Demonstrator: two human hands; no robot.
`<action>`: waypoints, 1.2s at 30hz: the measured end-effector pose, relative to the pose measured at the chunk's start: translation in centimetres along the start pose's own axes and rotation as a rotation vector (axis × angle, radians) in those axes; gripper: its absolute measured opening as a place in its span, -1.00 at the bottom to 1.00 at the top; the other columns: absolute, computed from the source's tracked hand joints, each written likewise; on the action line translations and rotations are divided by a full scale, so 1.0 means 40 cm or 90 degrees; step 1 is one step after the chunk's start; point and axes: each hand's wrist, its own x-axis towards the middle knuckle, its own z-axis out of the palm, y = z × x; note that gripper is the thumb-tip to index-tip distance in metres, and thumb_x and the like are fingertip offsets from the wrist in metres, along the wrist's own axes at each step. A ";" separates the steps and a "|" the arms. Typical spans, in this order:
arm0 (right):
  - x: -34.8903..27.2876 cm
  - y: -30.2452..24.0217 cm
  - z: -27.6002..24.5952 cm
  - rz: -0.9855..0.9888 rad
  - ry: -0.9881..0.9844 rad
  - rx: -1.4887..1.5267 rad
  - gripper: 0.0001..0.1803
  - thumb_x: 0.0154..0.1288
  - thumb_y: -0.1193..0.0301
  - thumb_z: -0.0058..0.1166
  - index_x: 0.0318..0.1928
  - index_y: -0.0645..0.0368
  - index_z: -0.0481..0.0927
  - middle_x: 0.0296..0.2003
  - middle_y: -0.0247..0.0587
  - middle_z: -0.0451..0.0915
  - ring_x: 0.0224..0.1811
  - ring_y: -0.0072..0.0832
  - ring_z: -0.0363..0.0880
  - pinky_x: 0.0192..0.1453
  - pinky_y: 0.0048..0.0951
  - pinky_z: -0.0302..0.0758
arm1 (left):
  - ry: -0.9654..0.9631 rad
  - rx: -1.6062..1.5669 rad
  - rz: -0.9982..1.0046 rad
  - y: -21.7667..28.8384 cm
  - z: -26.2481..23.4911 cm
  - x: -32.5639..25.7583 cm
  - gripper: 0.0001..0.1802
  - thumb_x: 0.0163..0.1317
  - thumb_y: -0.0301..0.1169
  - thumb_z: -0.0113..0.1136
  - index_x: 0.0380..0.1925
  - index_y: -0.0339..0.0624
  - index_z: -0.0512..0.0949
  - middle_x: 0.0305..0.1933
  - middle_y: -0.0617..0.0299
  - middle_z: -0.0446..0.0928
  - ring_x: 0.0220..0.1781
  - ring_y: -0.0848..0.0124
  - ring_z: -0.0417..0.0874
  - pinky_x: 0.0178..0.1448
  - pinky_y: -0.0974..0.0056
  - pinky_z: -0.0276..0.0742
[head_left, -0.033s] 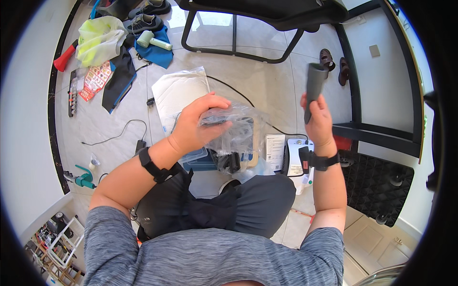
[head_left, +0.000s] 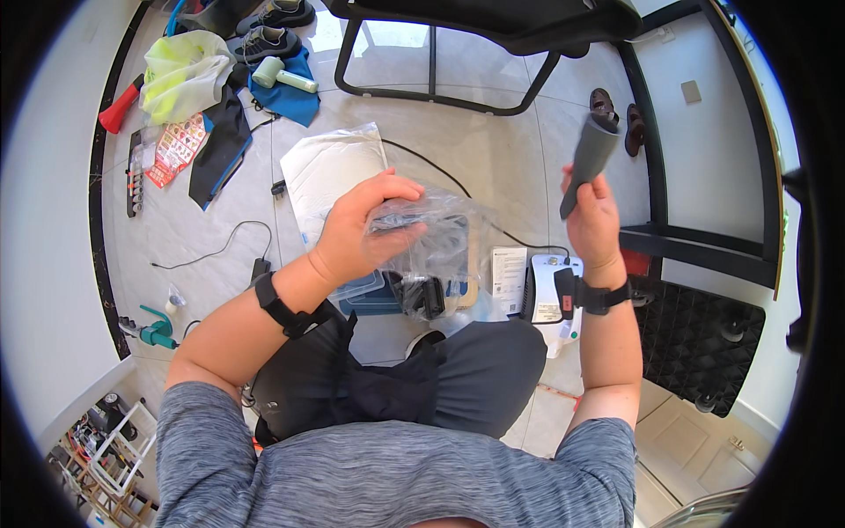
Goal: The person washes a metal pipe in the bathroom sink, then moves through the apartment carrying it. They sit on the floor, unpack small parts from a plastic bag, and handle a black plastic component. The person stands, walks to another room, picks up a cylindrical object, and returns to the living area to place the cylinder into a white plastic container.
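Note:
My left hand (head_left: 365, 220) is closed on the gathered upper part of a clear plastic bag (head_left: 440, 233). The bag hangs over dark items, whose kind I cannot make out through the plastic. Up on the right, my right hand (head_left: 591, 220) grips a dark grey tapered nozzle (head_left: 590, 158) by its narrow lower end. Its wide hollow end points up and leans to the right. Under the bag, a black object (head_left: 424, 297) and a blue flat case (head_left: 374, 299) show near my knees.
A white device (head_left: 550, 321) with a cable stands by my right knee, beside a white printed box (head_left: 509, 280). A white padded envelope (head_left: 330, 167) lies ahead. Black chair legs (head_left: 440, 101) stand at the far side; a black wheeled platform (head_left: 700, 339) is at right.
My right hand has moved slightly right, and the grey nozzle has tilted further to the right. My left hand stays nearly in place with the bag.

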 end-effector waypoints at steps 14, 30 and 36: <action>-0.050 -0.195 0.274 -0.239 -0.275 -0.253 -0.49 -0.11 0.58 0.30 -0.05 0.25 0.46 -0.24 -0.16 0.54 -0.30 -0.41 0.52 -0.18 -0.43 0.49 | -0.032 -0.062 -0.165 -0.024 -0.006 -0.049 -0.63 -0.06 -0.57 0.36 -0.19 -0.22 0.51 -0.23 0.19 0.55 -0.21 0.36 0.57 -0.01 0.33 0.47; -0.049 -0.095 0.297 -0.114 -0.291 -0.562 -0.39 0.01 0.48 0.33 0.14 0.07 0.44 -0.30 -0.18 0.62 -0.24 -0.37 0.62 -0.10 -0.39 0.53 | -0.166 -0.057 -0.414 -0.027 0.001 -0.051 -0.62 0.00 -0.46 0.39 -0.16 -0.21 0.48 -0.28 0.25 0.56 -0.21 0.43 0.54 -0.10 0.31 0.46; 0.026 -0.016 0.182 -0.305 -0.219 -0.697 -0.59 0.16 0.50 0.13 0.05 0.02 0.43 -0.47 -0.16 0.59 -0.39 -0.13 0.56 -0.31 -0.18 0.48 | -0.123 0.122 -0.266 -0.066 -0.060 -0.065 -0.36 -0.02 -0.37 0.40 0.10 -0.19 0.39 0.06 0.10 0.52 0.16 0.26 0.50 0.29 0.20 0.33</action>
